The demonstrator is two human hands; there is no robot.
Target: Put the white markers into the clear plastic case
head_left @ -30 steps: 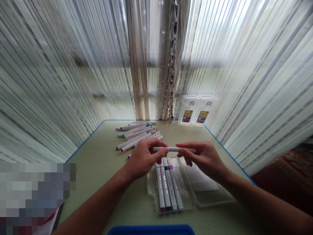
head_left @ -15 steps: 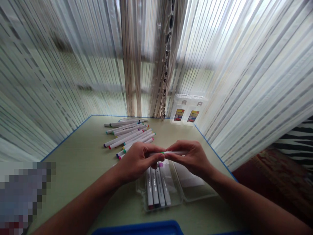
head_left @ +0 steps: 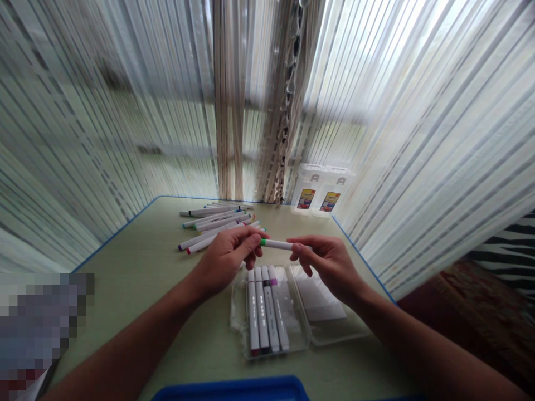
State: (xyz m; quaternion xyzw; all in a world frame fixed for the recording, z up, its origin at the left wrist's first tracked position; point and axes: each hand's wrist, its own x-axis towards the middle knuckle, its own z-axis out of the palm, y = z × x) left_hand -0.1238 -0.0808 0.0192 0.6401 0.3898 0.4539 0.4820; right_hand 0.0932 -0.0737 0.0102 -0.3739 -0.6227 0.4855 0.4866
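A white marker (head_left: 278, 244) with a green band lies level between my two hands, above the table. The fingers of my left hand (head_left: 232, 253) are closed round its green end. My right hand (head_left: 326, 260) pinches the other end between thumb and fingers. Below them lies an opened clear plastic case (head_left: 295, 334). Several white markers (head_left: 267, 314) stand side by side along its left half, one with a purple band. Behind my left hand, a loose pile of white markers (head_left: 217, 223) with coloured ends is partly hidden.
Two clear plastic cases (head_left: 320, 189) with yellow labels stand upright at the back right. A blue tray-like edge (head_left: 234, 388) shows at the front of the pale green table (head_left: 125, 250). String curtains (head_left: 259, 100) hang behind.
Both hands have risen slightly away from the case. The marker has turned so its white barrel and green band show more. The markers in the case are less covered.
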